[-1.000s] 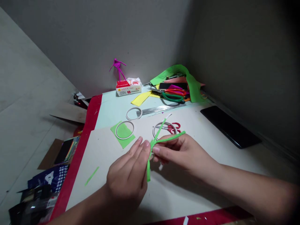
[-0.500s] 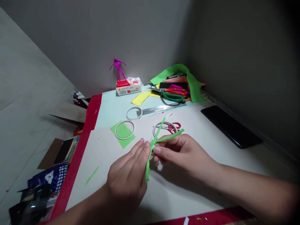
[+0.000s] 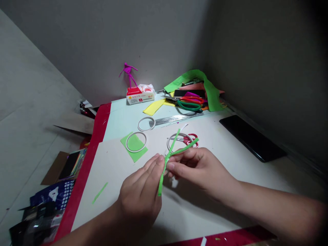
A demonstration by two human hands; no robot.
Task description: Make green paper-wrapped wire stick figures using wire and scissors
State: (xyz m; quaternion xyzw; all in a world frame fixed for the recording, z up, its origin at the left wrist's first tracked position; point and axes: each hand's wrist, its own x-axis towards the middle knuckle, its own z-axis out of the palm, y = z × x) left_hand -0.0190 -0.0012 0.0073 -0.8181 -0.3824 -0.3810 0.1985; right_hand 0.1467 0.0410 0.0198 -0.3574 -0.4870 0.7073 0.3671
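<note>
Both hands pinch a thin green wrapped stem (image 3: 162, 177) over the white table sheet (image 3: 205, 205). My left hand (image 3: 140, 196) grips it from the left with fingertips pressed together. My right hand (image 3: 200, 169) pinches the same junction from the right. Two green branches (image 3: 183, 147) fork up and to the right from the pinch point; a third end hangs down between the hands. Just behind the branches lie a white ring (image 3: 180, 138) and small red scissors (image 3: 192, 139).
A white ring on green paper (image 3: 135, 143) and another ring (image 3: 146, 123) lie behind the hands, with a bundle of wires (image 3: 176, 119). Red and green scissors (image 3: 191, 103), coloured paper, a tissue pack (image 3: 140, 95), a magenta figure (image 3: 128, 73). Black phone (image 3: 252, 136) at right. Clutter on the floor at left.
The green branches have tilted slightly left and lower as the fingers work the junction; my hands stay in nearly the same place.
</note>
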